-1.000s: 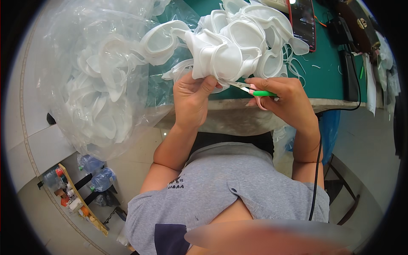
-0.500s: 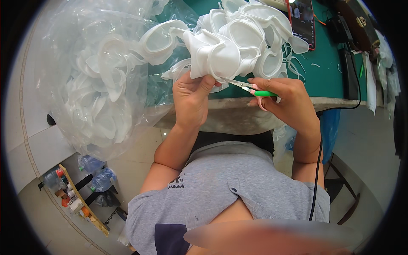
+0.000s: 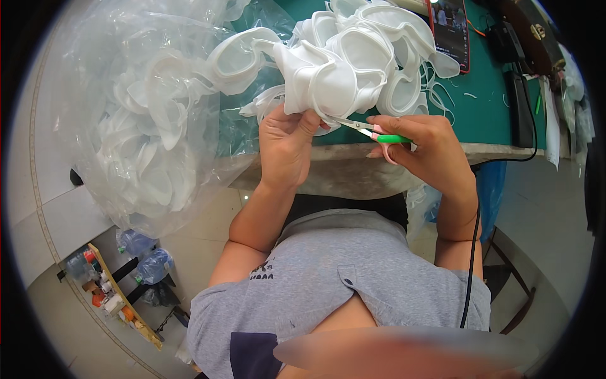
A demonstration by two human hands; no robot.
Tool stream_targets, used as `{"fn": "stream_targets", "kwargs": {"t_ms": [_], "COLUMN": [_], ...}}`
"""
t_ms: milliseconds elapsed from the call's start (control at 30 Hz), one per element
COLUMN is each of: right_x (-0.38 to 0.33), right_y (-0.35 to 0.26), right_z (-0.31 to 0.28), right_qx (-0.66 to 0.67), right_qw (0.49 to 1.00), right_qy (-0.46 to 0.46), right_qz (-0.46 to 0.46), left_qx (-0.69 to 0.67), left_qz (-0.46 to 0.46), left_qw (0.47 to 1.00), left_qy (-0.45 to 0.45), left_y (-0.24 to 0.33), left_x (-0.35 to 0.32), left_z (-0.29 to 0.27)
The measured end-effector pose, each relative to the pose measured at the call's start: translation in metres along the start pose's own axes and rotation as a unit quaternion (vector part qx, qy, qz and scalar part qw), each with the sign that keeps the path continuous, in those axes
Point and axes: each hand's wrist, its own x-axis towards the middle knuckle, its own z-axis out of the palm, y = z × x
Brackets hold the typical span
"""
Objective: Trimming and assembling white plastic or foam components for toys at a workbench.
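Scissors (image 3: 372, 132) in right hand (image 3: 420, 145), same spot at white piece (image 3: 325, 85) as before.

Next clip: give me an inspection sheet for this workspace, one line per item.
Surface: green table, pale front edge.
Job's things: white moulded piece held up; small scissors, green and pink handles, blades at its lower edge.
Clutter: pile of white pieces; clear bag of the same pieces; phone.
Hands: left hand grips the piece; right hand holds the scissors.
Cables: black cable hanging by the right arm.
Surroundings: tiled floor, water bottles.
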Motion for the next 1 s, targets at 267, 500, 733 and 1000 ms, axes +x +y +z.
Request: {"fn": "stream_targets", "kwargs": {"t_ms": [267,500,733,1000], "right_x": [0.0006,0.0008,0.0000,0.0001], "right_y": [-0.0006,-0.0023,-0.0005,0.0007], "right_z": [0.0023,0.0031,0.0036,0.0019], "right_qx": [0.014,0.020,0.021,0.009], "right_qw": [1.000,1.000,1.000,1.000], "right_qy": [0.001,0.004,0.004,0.006], "right_qz": [0.013,0.021,0.020,0.003], "left_qx": [-0.007,-0.009,-0.008,-0.008], "left_qz": [0.004,0.002,0.000,0.002], "left_qw": [1.000,1.000,1.000,1.000], "left_qy": [-0.002,-0.010,-0.007,-0.010], "left_y": [0.0000,-0.0006,-0.0006,-0.0009], "left_x": [0.0005,0.0009,0.0015,0.0005], "left_z": [0.0011,0.0005,0.0008,-0.0008]}}
